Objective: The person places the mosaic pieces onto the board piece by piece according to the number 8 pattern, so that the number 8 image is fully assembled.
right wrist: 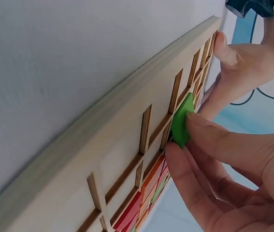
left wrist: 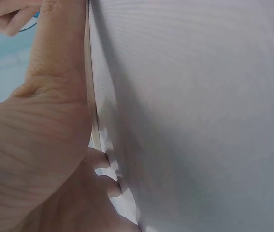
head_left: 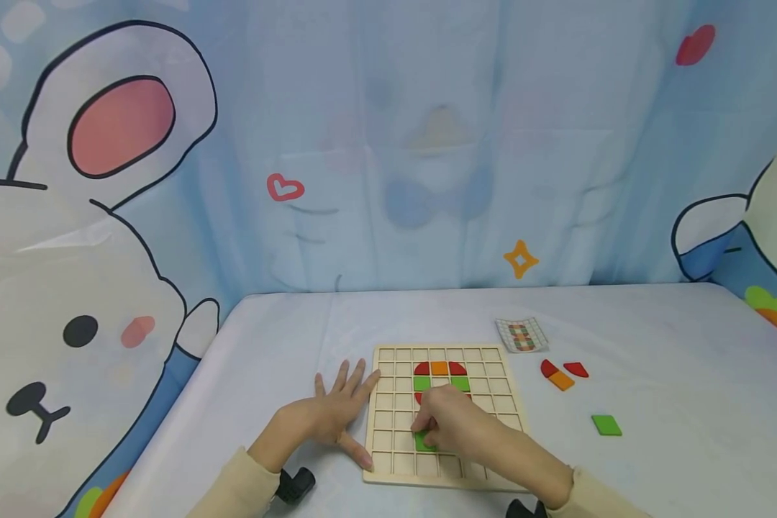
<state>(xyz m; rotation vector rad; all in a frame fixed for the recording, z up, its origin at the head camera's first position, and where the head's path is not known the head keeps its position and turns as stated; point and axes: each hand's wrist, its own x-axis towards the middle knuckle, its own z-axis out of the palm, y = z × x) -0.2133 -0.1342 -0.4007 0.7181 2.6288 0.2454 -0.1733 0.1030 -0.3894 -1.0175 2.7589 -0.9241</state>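
Observation:
A pale wooden grid board lies on the table. My left hand has its fingers spread, with the thumb and a fingertip touching the board's left edge. Between thumb and fingers, my right hand pinches a green square tile, which is tilted over the near cells in the right wrist view. Farther up the board sit an orange tile between two rounded red tiles, and green tiles below. Red tiles just beyond are partly covered by my right hand. The left wrist view shows mostly tablecloth.
Right of the board lie a loose green tile, an orange tile and two red pieces. A printed pattern card lies by the board's far right corner. Behind the table hangs a blue cartoon curtain.

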